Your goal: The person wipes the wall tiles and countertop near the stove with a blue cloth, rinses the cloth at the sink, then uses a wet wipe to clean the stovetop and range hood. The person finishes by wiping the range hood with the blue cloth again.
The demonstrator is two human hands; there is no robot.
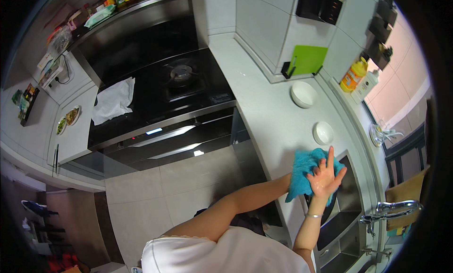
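Note:
A turquoise cleaning cloth [300, 172] is bunched at the corner of the counter by the sink. My left forearm reaches into it from the left, and the cloth hides most of my left hand [291, 181], which holds it. My right hand [324, 181] is palm up against the cloth, its fingers spread and the palm looking wet. A silver bracelet [314, 215] circles that wrist. Just beyond the fingertips stands a small white bowl [323, 133], and a larger white bowl [304, 94] is farther back on the white countertop [263, 114].
To the right lies a stainless steel sink [348, 188] with a chrome faucet [389, 209]. A green cutting board [307, 60] leans against the wall near a yellow bottle [354, 75]. Leftward, a white cloth [114, 100] lies on the black gas cooktop [148, 92], with small dishes of food [73, 115] beyond.

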